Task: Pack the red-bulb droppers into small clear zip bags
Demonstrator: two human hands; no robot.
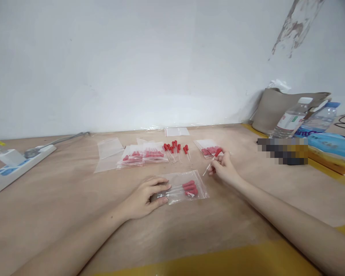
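My left hand [149, 195] rests on the left end of a small clear zip bag [186, 186] that lies flat on the table, fingers pinching its mouth; several red-bulbed droppers are inside. My right hand [224, 165] is closed on one dropper [213, 160] with a red bulb and a clear tube, held just above the table to the right of the bag. Loose droppers [175, 149] lie in a row further back.
Filled bags [143, 155] and empty clear bags [110, 153] lie at the back left, another filled bag [208, 148] at the back right. A white power strip [17, 165] sits far left. Water bottles [293, 120] and a grey pouch [276, 105] stand at the right by the wall.
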